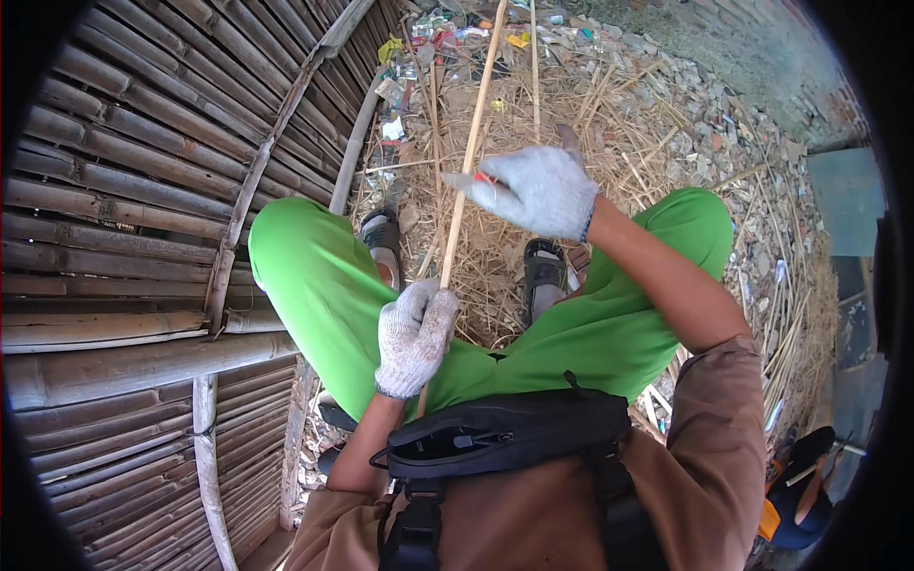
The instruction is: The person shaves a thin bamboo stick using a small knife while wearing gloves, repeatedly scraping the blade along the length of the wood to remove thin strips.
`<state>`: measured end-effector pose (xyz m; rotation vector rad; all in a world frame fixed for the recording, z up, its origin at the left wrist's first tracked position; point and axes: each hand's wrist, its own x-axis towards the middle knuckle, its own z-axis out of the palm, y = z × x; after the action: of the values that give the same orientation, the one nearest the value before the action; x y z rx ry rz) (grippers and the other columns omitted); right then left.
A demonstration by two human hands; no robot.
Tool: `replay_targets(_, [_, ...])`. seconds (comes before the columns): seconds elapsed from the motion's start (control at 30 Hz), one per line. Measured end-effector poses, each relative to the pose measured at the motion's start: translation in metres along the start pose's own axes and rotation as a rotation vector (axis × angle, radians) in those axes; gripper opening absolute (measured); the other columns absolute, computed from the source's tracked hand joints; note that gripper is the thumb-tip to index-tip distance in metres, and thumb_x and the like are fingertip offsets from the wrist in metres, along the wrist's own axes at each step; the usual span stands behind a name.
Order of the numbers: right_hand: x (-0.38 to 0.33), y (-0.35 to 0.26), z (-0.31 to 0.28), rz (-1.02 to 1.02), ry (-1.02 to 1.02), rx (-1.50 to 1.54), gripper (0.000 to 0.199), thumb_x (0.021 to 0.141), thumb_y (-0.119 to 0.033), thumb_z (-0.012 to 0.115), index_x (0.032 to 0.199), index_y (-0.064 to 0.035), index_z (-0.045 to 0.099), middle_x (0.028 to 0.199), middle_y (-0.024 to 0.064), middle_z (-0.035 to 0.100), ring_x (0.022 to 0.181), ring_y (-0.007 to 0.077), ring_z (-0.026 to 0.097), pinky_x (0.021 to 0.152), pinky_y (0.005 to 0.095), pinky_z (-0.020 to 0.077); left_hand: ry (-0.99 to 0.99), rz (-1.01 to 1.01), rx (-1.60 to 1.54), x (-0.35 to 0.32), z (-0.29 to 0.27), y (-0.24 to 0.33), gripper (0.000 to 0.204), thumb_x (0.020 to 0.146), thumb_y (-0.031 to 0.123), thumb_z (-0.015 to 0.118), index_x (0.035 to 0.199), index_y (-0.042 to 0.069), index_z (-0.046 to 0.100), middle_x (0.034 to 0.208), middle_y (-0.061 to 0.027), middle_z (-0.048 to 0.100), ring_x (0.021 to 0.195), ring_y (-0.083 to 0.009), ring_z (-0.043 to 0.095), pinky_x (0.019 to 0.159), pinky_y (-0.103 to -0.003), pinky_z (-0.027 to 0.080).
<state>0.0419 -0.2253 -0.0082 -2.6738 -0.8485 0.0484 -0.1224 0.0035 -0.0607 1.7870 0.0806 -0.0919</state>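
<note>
Bare, stony ground [733,86] carries everything — pale dry straw shavings [590,124] strewn across it, scraps of coloured litter [428,38] (far end), thin split bamboo strips [790,324] beside.

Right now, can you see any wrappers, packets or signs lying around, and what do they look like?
Yellow wrapper: on the ground at the top, by the bamboo fence; crumpled, bright yellow.
White wrapper: just below it, beside the fence; small, flat, white with blue.
Pile of mixed litter: top middle, past the straw; small, crumpled, shiny scraps, many colours.
Small yellow scrap: top, near the thin sticks.
No signs or screens show.
</note>
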Motion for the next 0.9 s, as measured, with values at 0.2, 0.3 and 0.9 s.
replay_targets(0.2, [-0.026, -0.016, 0.028, -0.238, 0.010, 0.040, 0.053, 0.108, -0.059, 0.055, 0.086, -0.0140, 0.073, 0.066, 0.0152, 0.068, 0.060, 0.0372, 0.070, 0.057, 0.0507, 0.0558, 0.009, 0.024, 0.050, 0.002, 0.001, -0.005, 0.019, 0.107, 0.017, 0.067, 0.099, 0.000, 0.071, 0.062, -0.0048, 0.058, 0.052, -0.0112, 0.056, 0.052, -0.032, 0.047])
replay_targets(0.3, [0.004, 0.024, 0.001, -0.010, 0.060, -0.057, 0.059, 0.109, -0.062, 0.050, 0.088, -0.0116, 0.073, 0.069, 0.0177, 0.068, 0.064, 0.0402, 0.070, 0.062, 0.0519, 0.0573, -0.013, 0.103, 0.125, 0.001, 0.000, -0.010, 0.019, 0.107, 0.017, 0.068, 0.100, 0.000, 0.070, 0.064, -0.0052, 0.060, 0.053, -0.0103, 0.057, 0.053, -0.031, 0.047])
replay_targets(0.9, [0.001, 0.010, -0.001, 0.027, 0.038, -0.054, 0.064, 0.107, -0.067, 0.047, 0.083, -0.0116, 0.068, 0.073, 0.0163, 0.071, 0.068, 0.0394, 0.072, 0.065, 0.0536, 0.0573, -0.023, -0.081, -0.119, -0.003, 0.002, 0.001, 0.021, 0.109, 0.020, 0.067, 0.112, 0.000, 0.070, 0.072, -0.0011, 0.066, 0.053, -0.0056, 0.054, 0.049, -0.023, 0.042])
